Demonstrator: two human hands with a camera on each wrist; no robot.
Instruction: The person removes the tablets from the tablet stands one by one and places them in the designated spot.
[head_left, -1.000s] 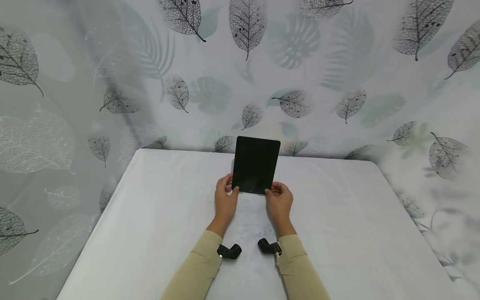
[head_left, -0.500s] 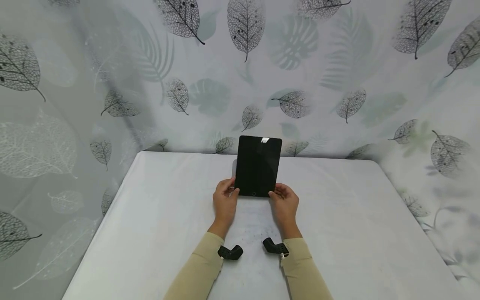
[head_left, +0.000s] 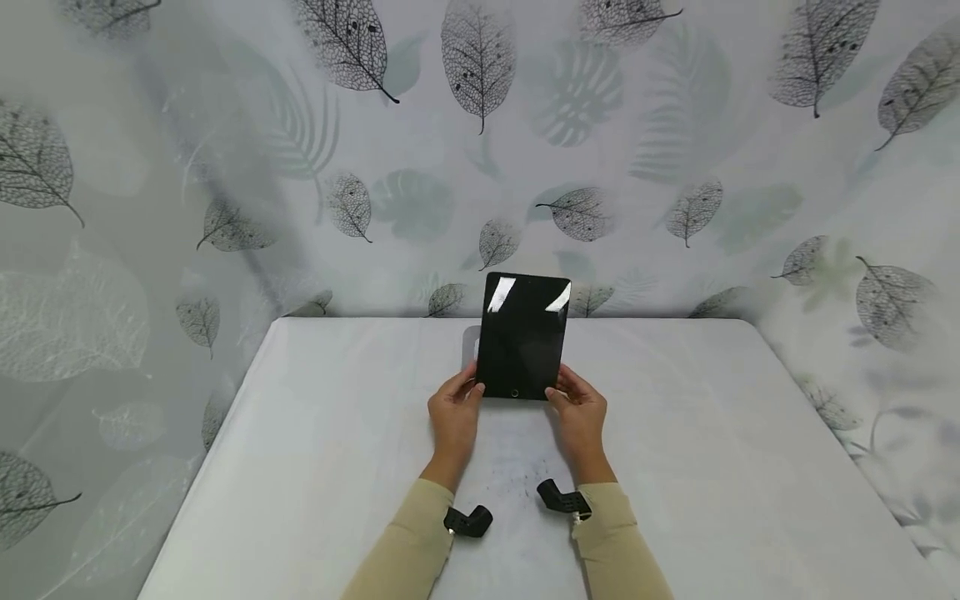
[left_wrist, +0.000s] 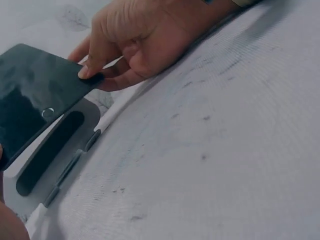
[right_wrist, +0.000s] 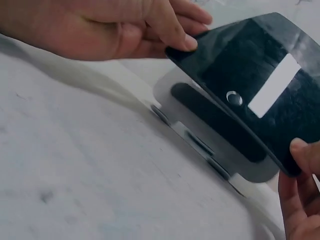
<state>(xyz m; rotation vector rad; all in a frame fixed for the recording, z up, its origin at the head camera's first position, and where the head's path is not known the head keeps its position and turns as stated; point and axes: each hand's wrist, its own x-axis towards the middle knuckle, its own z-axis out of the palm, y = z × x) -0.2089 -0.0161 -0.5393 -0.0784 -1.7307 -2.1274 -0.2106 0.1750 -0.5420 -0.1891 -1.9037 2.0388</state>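
Tablet (head_left: 522, 337) is up in both hands, straight ahead of the person, near the far edge of the white table (head_left: 337, 417). Left to right: left hand (head_left: 455, 412) pinches the lower left corner, thumb on the screen side, fingers behind; black wrist camera (head_left: 468, 522) at that cuff. Next, a grey stand (left_wrist: 92, 112) with a dark pad, partly hidden behind the tablet, a sliver poking out past its left side. Then the tablet: screen toward the person, home button at the bottom, long axis pointing away from the hands, top leaning slightly right. Wrist views put its bottom edge above the stand's lower tabs, looks apart; can't tell if its back touches the stand. Right hand (head_left: 581, 414) has the lower right corner, same thumb-front pinch. Neither hand is clearly nearer; both are on it. Behind everything, leaf-print backdrop (head_left: 420, 200).
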